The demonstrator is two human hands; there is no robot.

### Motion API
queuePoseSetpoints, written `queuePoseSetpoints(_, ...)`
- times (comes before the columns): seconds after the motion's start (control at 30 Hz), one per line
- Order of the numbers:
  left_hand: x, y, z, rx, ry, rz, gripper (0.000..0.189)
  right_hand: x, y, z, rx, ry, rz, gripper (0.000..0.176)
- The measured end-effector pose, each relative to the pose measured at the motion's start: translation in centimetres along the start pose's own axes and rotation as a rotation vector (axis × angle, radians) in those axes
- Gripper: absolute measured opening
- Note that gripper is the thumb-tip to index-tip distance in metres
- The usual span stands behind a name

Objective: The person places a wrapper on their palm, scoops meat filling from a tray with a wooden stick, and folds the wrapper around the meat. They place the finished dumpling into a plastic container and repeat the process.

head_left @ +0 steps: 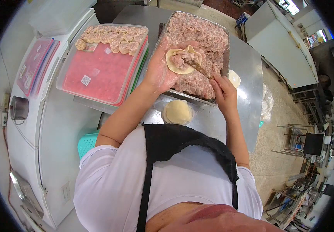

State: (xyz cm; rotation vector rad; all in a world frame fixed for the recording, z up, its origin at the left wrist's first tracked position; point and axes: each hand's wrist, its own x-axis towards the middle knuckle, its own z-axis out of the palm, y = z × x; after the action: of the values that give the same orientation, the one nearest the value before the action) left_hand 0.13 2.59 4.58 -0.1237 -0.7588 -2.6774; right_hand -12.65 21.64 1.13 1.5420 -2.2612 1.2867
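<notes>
Left hand (160, 71): fingers cupped half closed under a round wrapper (174, 65) carrying a lump of filling (183, 59), held above the metal tray (186, 97) of minced meat at the middle of the worktop (248, 77). Right hand (224, 92): fingers closed on a thin spatula (201, 69), tip touching the filling. A wrapper stack (178, 112) lies by the worktop's near edge. Folded dumplings (112, 38) sit in a plastic container (97, 77) off the left edge.
</notes>
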Motion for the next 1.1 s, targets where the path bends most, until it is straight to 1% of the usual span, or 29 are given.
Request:
queuePoseSetpoints(0.07,0.1,-0.1,-0.2,-0.01,-0.011,0.0,0.063,0.3,-1.0,-0.7,-0.125,0.012,0.004,0.02)
queuePoseSetpoints(0.1,0.1,0.0,0.0,0.005,0.038,0.006,0.064,0.4,-1.3,-0.8,-0.125,0.011,0.004,0.02)
queuePoseSetpoints(0.13,0.1,0.0,0.1,0.021,0.088,0.013,0.065,0.5,-1.4,-0.8,-0.194,0.003,-0.015,0.021)
queuePoseSetpoints(0.17,0.2,-0.1,0.0,0.02,0.089,0.013,0.065,0.5,-1.5,-0.8,-0.264,-0.007,-0.034,0.021)
queuePoseSetpoints(0.2,0.4,-0.3,-0.3,0.001,0.187,0.006,0.066,0.6,-1.1,-0.8,-0.263,-0.009,-0.031,0.021)
queuePoseSetpoints(0.23,0.7,-0.5,-0.8,-0.018,0.284,-0.005,0.067,0.8,-0.4,-0.7,-0.292,-0.109,-0.047,0.021)
queuePoseSetpoints(0.27,1.1,-0.8,-1.9,-0.017,0.283,-0.008,0.067,1.0,0.0,-0.7,-0.322,-0.207,-0.065,0.021)
queuePoseSetpoints(0.3,1.5,-1.2,-3.8,-0.067,0.376,-0.008,0.07,1.4,-1.1,-1.5,-0.323,-0.205,-0.065,0.021)
queuePoseSetpoints(0.33,1.7,-1.5,-5.2,-0.117,0.471,-0.006,0.072,2.3,-3.1,-2.9,-0.479,-0.285,-0.001,0.021)
queuePoseSetpoints(0.37,1.8,-1.7,-6.0,-0.117,0.472,-0.005,0.072,2.7,-4.2,-3.5,-0.635,-0.364,0.064,0.021)
queuePoseSetpoints(0.4,1.8,-1.6,-6.0,-0.089,0.479,0.004,0.074,2.6,-4.1,-2.9,-0.635,-0.363,0.064,0.021)
queuePoseSetpoints(0.47,1.8,-1.7,-5.8,-0.064,0.487,0.008,0.076,2.1,-3.2,-1.4,-0.492,-0.3,-0.097,0.024)
queuePoseSetpoints(0.5,1.6,-1.4,-3.6,-0.061,0.458,0.049,0.077,2.2,-2.7,-1.4,-0.492,-0.302,-0.094,0.024)
queuePoseSetpoints(0.53,1.5,-1.3,-2.4,-0.057,0.429,0.089,0.079,2.4,-2.1,-1.4,-0.508,-0.367,-0.087,0.025)
queuePoseSetpoints(0.57,1.5,-1.2,-3.5,-0.06,0.429,0.095,0.079,2.8,-1.7,-1.6,-0.526,-0.434,-0.088,0.027)
queuePoseSetpoints(0.6,1.6,-1.1,-5.6,-0.077,0.436,0.039,0.077,3.2,-2.4,-2.0,-0.527,-0.436,-0.101,0.027)
queuePoseSetpoints(0.63,1.5,-0.8,-6.1,-0.091,0.443,-0.026,0.076,3.4,-3.9,-2.9,-0.601,-0.414,-0.107,0.026)
queuePoseSetpoints(0.67,1.6,-0.9,-6.4,-0.089,0.445,-0.026,0.076,3.5,-4.8,-3.1,-0.674,-0.389,-0.108,0.026)
queuePoseSetpoints(0.7,1.7,-0.7,-5.7,-0.125,0.46,-0.014,0.073,3.5,-4.6,-2.3,-0.672,-0.386,-0.105,0.026)
queuePoseSetpoints(0.77,1.7,-0.6,-4.4,-0.164,0.476,-0.009,0.07,3.3,-3.8,-0.5,-0.478,-0.387,-0.072,0.028)
queuePoseSetpoints(0.83,1.7,-0.5,-3.6,-0.184,0.551,0.111,0.066,3.9,-3.5,-1.4,-0.429,-0.365,-0.092,0.028)
queuePoseSetpoints(0.87,1.4,-0.3,-4.1,-0.184,0.553,0.116,0.066,4.1,-3.3,-1.8,-0.374,-0.338,-0.106,0.029)
queuePoseSetpoints(0.9,1.1,0.2,-4.8,-0.193,0.403,0.042,0.063,4.1,-2.8,-2.2,-0.371,-0.335,-0.105,0.029)
queuePoseSetpoints(0.93,1.0,0.7,-5.3,-0.203,0.249,-0.028,0.062,4.2,-2.2,-2.6,-0.173,-0.281,0.043,0.03)
queuePoseSetpoints(0.97,0.8,0.9,-5.6,-0.2,0.245,-0.028,0.062,4.4,-1.8,-2.9,0.025,-0.223,0.189,0.031)
queuePoseSetpoints(1.0,0.4,1.0,-5.4,0.114,0.174,-0.041,0.064,4.5,-1.7,-3.2,0.024,-0.218,0.191,0.031)
queuePoseSetpoints(1.03,0.2,0.9,-5.2,0.425,0.099,-0.055,0.068,4.6,-1.9,-3.7,0.048,-0.317,0.306,0.033)
queuePoseSetpoints(1.07,0.2,0.7,-4.9,0.424,0.096,-0.059,0.068,4.7,-2.1,-4.1,0.073,-0.417,0.421,0.034)
queuePoseSetpoints(1.1,0.2,0.4,-4.6,0.832,0.067,0.134,0.069,4.8,-2.5,-4.5,0.072,-0.416,0.424,0.034)
